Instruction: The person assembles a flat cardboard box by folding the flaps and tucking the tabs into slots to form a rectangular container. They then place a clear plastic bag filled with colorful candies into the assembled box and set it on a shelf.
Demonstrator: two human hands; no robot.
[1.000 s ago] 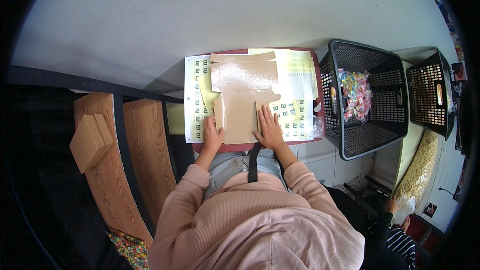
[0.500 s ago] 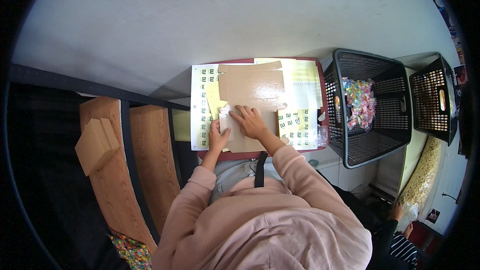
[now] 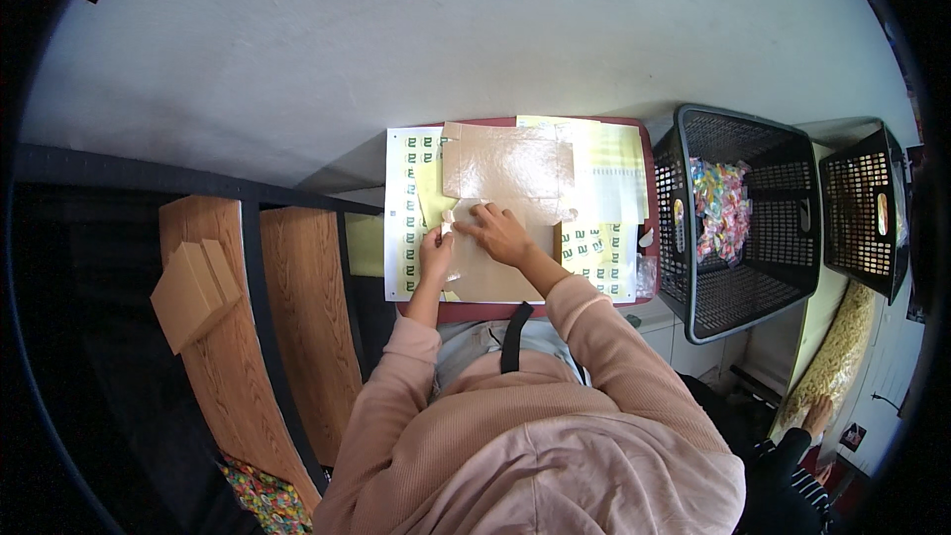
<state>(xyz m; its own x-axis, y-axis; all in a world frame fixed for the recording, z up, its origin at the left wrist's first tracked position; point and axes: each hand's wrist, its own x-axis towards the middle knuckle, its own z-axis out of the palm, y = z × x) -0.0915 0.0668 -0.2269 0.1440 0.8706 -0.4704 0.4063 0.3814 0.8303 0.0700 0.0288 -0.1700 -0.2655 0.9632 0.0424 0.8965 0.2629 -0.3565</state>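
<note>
A flat, creased brown cardboard box blank lies on the table in front of me, its far panel glossy. My left hand is at its left edge, fingers closed on a small whitish flap; whether the flap is part of the blank I cannot tell. My right hand rests palm down on the middle of the blank, fingers stretched and apart, their tips close to the flap. Under the blank are white sheets with yellow printed labels.
Right of the dark red table stands a black crate with wrapped candies, then a second crate. Wooden shelves with a brown box stand left. Another person's hand touches a long clear bag.
My left hand has moved slightly farther up, its thumb and fingers now pinched at the whitish flap. At the lower right, the other person's hand has moved up onto the long bag.
</note>
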